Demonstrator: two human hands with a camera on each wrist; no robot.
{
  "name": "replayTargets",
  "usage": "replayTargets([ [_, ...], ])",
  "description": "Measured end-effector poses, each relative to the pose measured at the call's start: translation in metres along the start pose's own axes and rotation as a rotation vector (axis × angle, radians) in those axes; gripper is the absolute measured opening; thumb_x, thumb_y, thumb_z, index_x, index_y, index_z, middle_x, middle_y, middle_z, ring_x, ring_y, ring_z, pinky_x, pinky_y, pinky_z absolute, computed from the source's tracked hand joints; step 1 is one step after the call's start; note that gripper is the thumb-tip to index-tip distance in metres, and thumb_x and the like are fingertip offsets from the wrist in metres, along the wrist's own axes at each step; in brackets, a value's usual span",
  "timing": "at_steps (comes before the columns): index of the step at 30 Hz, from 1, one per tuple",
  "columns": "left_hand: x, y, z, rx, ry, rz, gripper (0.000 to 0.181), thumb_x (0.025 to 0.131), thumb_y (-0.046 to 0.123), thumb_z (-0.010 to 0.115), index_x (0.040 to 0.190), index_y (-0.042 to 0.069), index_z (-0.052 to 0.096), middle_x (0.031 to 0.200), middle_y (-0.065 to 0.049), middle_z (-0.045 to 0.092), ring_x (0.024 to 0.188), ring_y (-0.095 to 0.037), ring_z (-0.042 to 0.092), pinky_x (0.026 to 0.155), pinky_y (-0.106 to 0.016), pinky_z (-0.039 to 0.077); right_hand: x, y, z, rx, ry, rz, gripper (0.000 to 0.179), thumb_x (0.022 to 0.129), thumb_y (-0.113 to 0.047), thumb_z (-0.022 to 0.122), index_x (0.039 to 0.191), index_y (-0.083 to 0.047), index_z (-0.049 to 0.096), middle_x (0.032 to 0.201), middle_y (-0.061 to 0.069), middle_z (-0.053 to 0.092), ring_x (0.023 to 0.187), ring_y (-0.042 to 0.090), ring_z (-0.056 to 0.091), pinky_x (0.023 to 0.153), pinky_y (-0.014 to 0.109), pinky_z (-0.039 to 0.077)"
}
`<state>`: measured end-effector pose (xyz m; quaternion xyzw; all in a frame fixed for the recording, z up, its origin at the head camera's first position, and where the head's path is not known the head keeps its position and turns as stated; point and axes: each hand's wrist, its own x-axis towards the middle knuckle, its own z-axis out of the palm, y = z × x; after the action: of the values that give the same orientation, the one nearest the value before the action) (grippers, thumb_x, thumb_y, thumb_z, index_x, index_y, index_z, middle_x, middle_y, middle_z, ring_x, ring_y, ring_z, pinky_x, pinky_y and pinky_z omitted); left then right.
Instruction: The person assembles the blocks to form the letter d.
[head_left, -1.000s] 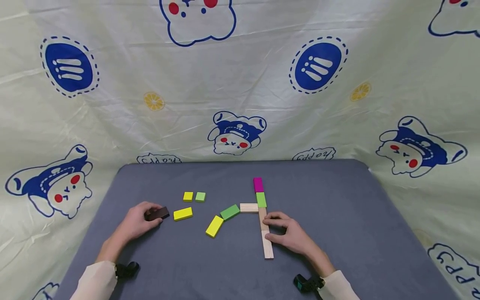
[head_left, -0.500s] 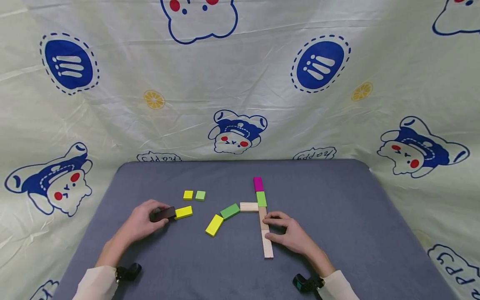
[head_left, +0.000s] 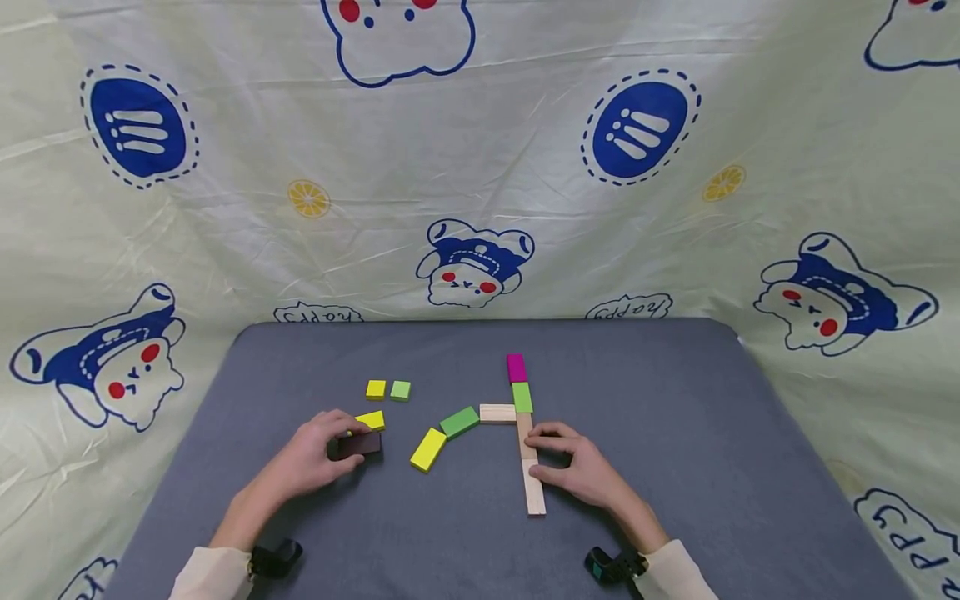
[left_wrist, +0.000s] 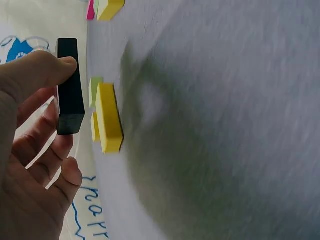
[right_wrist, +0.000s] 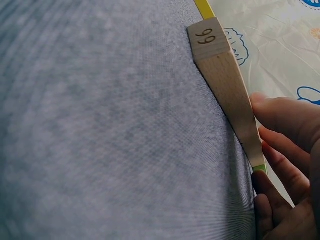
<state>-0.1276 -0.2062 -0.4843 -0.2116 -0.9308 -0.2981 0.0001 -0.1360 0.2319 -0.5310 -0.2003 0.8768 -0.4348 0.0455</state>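
Note:
My left hand (head_left: 309, 457) pinches a dark brown wooden block (head_left: 358, 444) between thumb and fingers. In the left wrist view the dark block (left_wrist: 70, 87) is raised above the tabletop, its shadow cast below. Just behind it lies a yellow block (head_left: 371, 421), partly hidden by the fingers. My right hand (head_left: 576, 467) rests with thumb and fingertips against the right side of two plain wooden blocks, a farther one (head_left: 526, 435) and a nearer one (head_left: 534, 492), set end to end. The right wrist view shows "66" on the end of the nearer plain block (right_wrist: 225, 85).
Continuing the column away from me are a light green block (head_left: 522, 397) and a magenta block (head_left: 516, 367). From it a plain block (head_left: 498, 413), a green block (head_left: 459, 422) and a yellow block (head_left: 428, 451) curve leftward. Small yellow (head_left: 376, 390) and green (head_left: 401, 391) pieces lie behind.
My left hand has carried the dark block rightward and slightly nearer to me, from left of the yellow block to in front of it. The right hand has stayed in place.

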Motion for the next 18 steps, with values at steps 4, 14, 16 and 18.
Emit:
replayTargets([
  [4, 0.0, 0.008, 0.006, -0.018, -0.052, -0.022, 0.034, 0.086, 0.012, 0.083, 0.118, 0.017, 0.074, 0.116, 0.002, 0.067, 0.109, -0.02, 0.06, 0.095, -0.049, 0.053, 0.001, 0.0, 0.0, -0.006, 0.001, -0.001, 0.04, 0.089, -0.028, 0.081, 0.125, -0.011, 0.075, 0.132, 0.003, 0.065, 0.127, 0.032, 0.058, 0.108, 0.046, 0.047],
  [14, -0.001, 0.014, 0.025, -0.12, -0.11, 0.078, 0.024, 0.088, 0.006, 0.08, 0.109, 0.016, 0.073, 0.106, 0.005, 0.07, 0.097, -0.01, 0.063, 0.088, -0.034, 0.056, 0.003, 0.002, 0.0, -0.012, 0.002, -0.013, 0.04, 0.089, -0.028, 0.081, 0.125, -0.011, 0.075, 0.131, 0.003, 0.065, 0.127, 0.03, 0.058, 0.108, 0.044, 0.047],
  [16, -0.001, 0.014, 0.029, -0.138, -0.127, 0.063, 0.026, 0.088, 0.008, 0.08, 0.111, 0.015, 0.073, 0.107, 0.005, 0.07, 0.096, -0.01, 0.064, 0.087, -0.032, 0.056, 0.003, 0.002, 0.0, -0.008, 0.001, -0.014, 0.04, 0.09, -0.027, 0.081, 0.125, -0.011, 0.075, 0.132, 0.003, 0.065, 0.127, 0.031, 0.058, 0.108, 0.043, 0.047],
  [18, -0.002, 0.014, 0.031, -0.138, -0.133, 0.035, 0.031, 0.087, 0.012, 0.082, 0.116, 0.014, 0.072, 0.109, 0.005, 0.069, 0.098, -0.011, 0.064, 0.087, -0.032, 0.056, 0.002, 0.002, 0.0, -0.006, -0.001, -0.011, 0.04, 0.09, -0.027, 0.081, 0.125, -0.011, 0.075, 0.132, 0.003, 0.064, 0.128, 0.031, 0.058, 0.108, 0.044, 0.047],
])
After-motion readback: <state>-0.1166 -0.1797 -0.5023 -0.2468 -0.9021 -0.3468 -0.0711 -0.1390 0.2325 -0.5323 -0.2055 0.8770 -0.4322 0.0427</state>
